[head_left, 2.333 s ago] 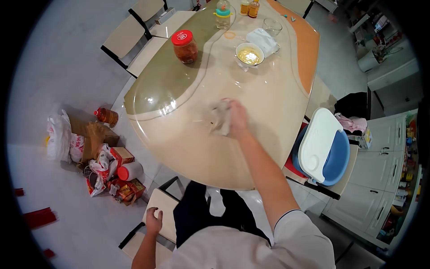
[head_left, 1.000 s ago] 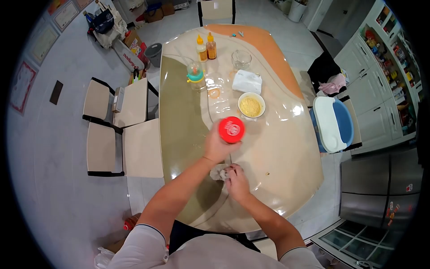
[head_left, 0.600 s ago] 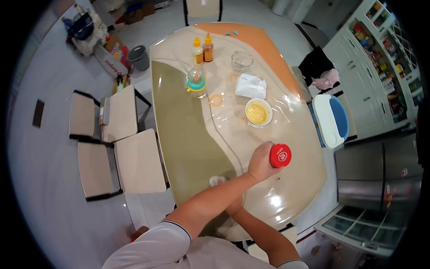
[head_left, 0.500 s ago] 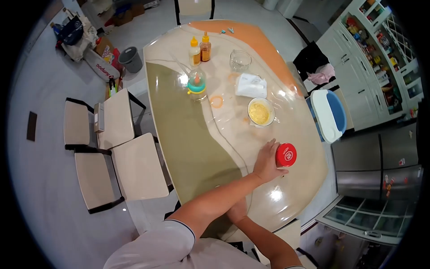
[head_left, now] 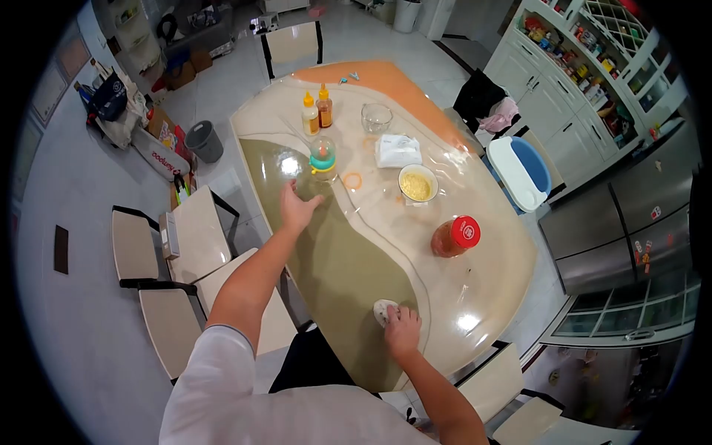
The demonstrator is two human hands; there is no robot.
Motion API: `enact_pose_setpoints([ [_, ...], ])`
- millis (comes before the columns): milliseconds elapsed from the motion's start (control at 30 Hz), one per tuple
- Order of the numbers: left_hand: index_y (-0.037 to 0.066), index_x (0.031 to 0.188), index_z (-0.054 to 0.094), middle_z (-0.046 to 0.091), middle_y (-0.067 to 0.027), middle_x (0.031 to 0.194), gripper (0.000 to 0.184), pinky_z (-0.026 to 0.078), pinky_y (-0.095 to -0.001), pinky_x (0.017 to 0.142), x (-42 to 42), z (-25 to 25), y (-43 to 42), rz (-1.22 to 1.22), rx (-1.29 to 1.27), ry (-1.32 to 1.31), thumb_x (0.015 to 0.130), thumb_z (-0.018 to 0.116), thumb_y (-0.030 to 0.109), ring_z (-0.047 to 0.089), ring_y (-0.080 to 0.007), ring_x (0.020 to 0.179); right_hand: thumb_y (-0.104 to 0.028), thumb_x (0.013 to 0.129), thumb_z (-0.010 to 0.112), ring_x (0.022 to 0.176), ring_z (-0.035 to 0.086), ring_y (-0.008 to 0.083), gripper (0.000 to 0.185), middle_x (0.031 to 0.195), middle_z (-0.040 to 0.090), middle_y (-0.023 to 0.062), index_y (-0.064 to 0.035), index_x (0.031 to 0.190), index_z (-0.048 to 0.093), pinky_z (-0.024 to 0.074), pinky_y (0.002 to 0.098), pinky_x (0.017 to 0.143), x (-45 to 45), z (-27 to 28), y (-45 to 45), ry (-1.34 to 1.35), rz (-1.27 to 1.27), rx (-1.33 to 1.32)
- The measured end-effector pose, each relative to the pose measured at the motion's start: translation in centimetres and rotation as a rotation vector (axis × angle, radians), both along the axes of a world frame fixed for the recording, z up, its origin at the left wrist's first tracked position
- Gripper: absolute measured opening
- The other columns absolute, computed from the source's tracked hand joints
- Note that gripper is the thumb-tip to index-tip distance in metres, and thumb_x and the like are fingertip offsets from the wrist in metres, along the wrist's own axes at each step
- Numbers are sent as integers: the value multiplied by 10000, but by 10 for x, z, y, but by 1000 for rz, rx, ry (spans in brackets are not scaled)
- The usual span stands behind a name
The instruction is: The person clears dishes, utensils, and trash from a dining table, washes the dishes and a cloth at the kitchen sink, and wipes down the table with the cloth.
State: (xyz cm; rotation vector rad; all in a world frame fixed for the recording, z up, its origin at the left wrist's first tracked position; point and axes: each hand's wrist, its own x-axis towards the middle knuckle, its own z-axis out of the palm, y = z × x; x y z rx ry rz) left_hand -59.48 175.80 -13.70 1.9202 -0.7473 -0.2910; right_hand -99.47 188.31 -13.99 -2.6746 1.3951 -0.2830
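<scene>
My left hand reaches over the green part of the table, fingers apart, with nothing in it. Just beyond its fingertips stands a clear bottle with a teal and yellow band; hand and bottle look apart. Near the table's front, my right hand has its fingers closed on a small white, dark-specked wad like a cloth, pressed on the tabletop. Farther right is a glass jar of reddish contents with a red lid, untouched by either hand.
A bowl of yellow food, a white tissue pack and a glass bowl stand mid-table. Two sauce bottles with orange tips are farther back. Chairs line the left side; a blue and white high chair stands at right.
My left hand has left the red-lidded jar and swung left toward the teal-banded bottle. My right hand, earlier hidden beneath my left arm, now shows with the white wad. The view has shifted.
</scene>
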Motion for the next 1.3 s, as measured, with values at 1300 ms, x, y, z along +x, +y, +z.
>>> enact_pose_setpoints([
  [1300,18,1155,546,575,-140,1073,632,488,-395,856,196,-10,-216,-480,-43,3,653,892,184,572,-292,1002,53,789,570,867,583,227,352,1028,588,122,4,1136,607,486,294,738,338,68,-204,-802,-293,552],
])
